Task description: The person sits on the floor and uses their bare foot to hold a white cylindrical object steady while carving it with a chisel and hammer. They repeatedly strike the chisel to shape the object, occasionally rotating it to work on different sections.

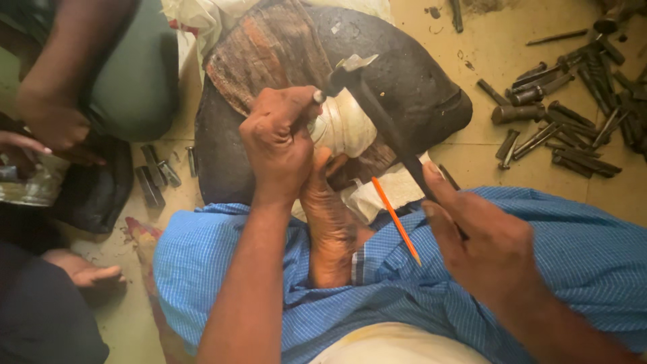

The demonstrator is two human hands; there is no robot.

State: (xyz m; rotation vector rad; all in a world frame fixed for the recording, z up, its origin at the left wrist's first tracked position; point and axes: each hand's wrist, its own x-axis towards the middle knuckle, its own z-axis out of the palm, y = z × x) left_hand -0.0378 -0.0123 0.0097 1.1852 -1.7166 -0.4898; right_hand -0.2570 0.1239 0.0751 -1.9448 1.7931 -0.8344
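A large dark rounded block [418,87] sits on the tan floor [492,162] and serves as the landmark here. On its top, toward the wearer, lies a pale silvery metal piece [347,128] with a worn brown pad [263,54] behind it. The left hand [280,145] is curled tight around a small punch [318,96], pressing its tip down onto the metal piece. The right hand [488,246], nearer the wearer than the block, is closed on the dark handle of a hammer [384,121], whose head hovers just above the punch. An orange pencil [396,221] lies on the blue checked cloth [573,249] over the lap, beside a bare foot [330,229] braced against the block. Right of the block, dark steel punches [566,121] lie scattered in a heap on the floor. Left of it, another person's hand [50,121] rests over a dark bag [94,192].
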